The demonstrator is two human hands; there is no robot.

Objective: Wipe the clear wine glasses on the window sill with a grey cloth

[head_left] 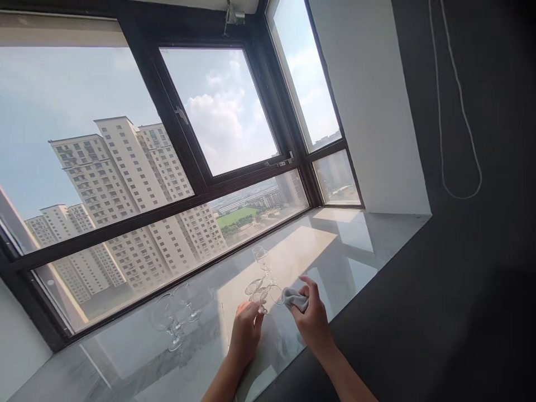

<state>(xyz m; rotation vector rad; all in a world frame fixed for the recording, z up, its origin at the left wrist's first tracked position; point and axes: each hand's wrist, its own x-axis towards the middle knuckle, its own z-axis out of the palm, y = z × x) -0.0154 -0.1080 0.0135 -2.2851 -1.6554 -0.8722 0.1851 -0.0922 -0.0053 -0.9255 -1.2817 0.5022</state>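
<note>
My left hand [245,330] is closed round the stem of a clear wine glass [264,295], held tilted over the marble windowsill [355,245]. My right hand [312,319] pinches a small grey cloth [294,299] against the glass's rim. Another clear stemmed glass [262,259] stands just behind the held one. Two more wine glasses [173,318] stand on the sill to the left, close to the window.
A large black-framed window [201,184] runs along the sill's far side, with tower blocks outside. A white wall [368,106] ends the sill on the right. A looped blind cord [456,111] hangs on the dark wall at the right.
</note>
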